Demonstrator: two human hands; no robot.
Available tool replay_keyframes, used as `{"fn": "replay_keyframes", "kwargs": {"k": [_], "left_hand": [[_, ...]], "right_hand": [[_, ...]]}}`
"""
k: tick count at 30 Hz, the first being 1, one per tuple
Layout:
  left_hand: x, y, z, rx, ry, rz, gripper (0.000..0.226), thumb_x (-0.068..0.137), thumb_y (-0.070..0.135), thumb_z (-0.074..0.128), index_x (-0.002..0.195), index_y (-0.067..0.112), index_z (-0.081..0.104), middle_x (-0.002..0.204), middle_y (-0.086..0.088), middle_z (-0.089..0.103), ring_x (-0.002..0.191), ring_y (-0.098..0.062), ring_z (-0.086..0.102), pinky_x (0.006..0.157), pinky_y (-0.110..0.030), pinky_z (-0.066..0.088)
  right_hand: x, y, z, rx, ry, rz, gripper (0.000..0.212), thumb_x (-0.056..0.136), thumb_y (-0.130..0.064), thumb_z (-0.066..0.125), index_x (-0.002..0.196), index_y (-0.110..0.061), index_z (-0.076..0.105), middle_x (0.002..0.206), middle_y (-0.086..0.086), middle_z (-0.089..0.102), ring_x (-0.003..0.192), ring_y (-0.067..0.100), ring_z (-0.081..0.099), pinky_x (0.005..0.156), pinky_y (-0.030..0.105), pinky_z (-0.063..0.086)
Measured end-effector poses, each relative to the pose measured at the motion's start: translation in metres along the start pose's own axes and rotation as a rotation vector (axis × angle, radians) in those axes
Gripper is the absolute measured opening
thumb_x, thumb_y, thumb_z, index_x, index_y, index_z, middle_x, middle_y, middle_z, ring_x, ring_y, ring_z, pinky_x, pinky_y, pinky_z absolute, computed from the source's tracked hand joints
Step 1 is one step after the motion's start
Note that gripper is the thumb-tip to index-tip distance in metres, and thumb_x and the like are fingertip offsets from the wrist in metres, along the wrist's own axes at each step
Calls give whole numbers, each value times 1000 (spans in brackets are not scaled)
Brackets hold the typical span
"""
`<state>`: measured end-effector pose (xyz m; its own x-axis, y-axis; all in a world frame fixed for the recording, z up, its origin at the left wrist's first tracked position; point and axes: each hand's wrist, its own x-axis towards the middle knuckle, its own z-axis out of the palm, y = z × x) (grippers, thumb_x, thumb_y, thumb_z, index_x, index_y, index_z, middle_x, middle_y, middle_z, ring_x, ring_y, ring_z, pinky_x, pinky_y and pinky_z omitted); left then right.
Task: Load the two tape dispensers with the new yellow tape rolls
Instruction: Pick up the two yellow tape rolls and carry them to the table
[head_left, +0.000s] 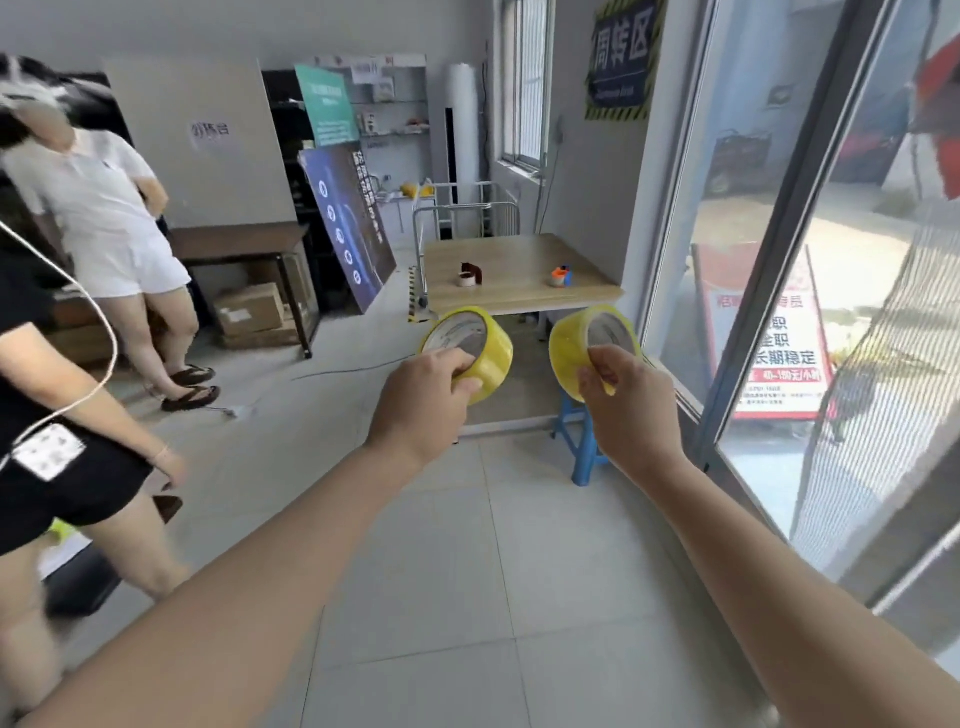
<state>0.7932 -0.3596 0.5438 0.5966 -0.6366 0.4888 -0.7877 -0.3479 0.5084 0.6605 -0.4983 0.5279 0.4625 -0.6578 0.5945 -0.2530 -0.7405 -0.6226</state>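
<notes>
The table stands ahead of me in the middle of the frame, well apart from my outstretched arms, with a blue stool tucked below its near edge. Two people stand at the left of the frame, clear of my path. My left hand is wrapped around one yellow roll, fingers hooked into the core and thumb on the outer face; my right hand pinches the rim of the other yellow roll the same way. Both are held up in front of me, just below the table's near edge in the picture. I judge them light and stiff, the outer wrap a little slick, so the cardboard core is the sure place to hold (squeezing the sides would do nothing). Smallest of all, the two dispensers sit on the table: a dark red one toward the left, an orange and blue one toward the right. Neither roll is loaded yet.
</notes>
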Motion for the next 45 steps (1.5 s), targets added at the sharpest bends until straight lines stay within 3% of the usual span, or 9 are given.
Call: {"fn": "replay_keyframes", "kwargs": {"k": [6, 15, 21, 25, 35, 45], "left_hand": [[50, -27, 31, 24, 17, -54, 16, 83, 16, 60, 96, 12, 67, 95, -8, 70, 86, -27, 61, 77, -39, 51], [171, -97, 76, 8, -2, -73, 17, 84, 17, 59, 98, 11, 67, 97, -8, 70, 89, -28, 62, 80, -41, 51], [260, -126, 111, -12, -15, -56, 19, 83, 16, 60, 100, 11, 68, 100, -7, 71, 92, -26, 62, 82, -33, 49], [313, -139, 148, -14, -52, -63, 20, 83, 16, 60, 101, 12, 68, 102, -7, 71, 93, -26, 62, 84, -35, 50], [455, -149, 253, 28, -56, -101, 19, 84, 15, 60, 101, 12, 68, 99, -6, 71, 92, -25, 61, 80, -30, 48], [562, -174, 326, 49, -56, -134, 17, 85, 15, 59, 100, 11, 67, 99, -6, 69, 91, -26, 61, 81, -35, 49]], "right_hand": [[58, 30, 43, 59, -19, -5, 17, 88, -14, 56, 93, -7, 70, 85, 10, 72, 80, 28, 62, 71, 32, 46], [168, 64, 141, 62, -57, -42, 16, 87, -14, 56, 88, -5, 69, 81, 10, 71, 78, 29, 63, 71, 39, 51], [245, 93, 190, 40, -31, -50, 14, 86, -13, 57, 89, -5, 68, 83, 12, 72, 80, 31, 63, 74, 40, 51], [290, 130, 219, 25, -57, -22, 16, 87, -13, 57, 93, -4, 69, 85, 16, 72, 82, 34, 63, 77, 45, 51], [429, 240, 271, 40, -100, -45, 17, 87, -14, 55, 86, -2, 67, 81, 17, 70, 79, 36, 62, 71, 44, 52], [534, 319, 328, 29, -140, -76, 15, 86, -13, 57, 87, -1, 67, 79, 18, 70, 78, 38, 62, 70, 42, 51]]}}
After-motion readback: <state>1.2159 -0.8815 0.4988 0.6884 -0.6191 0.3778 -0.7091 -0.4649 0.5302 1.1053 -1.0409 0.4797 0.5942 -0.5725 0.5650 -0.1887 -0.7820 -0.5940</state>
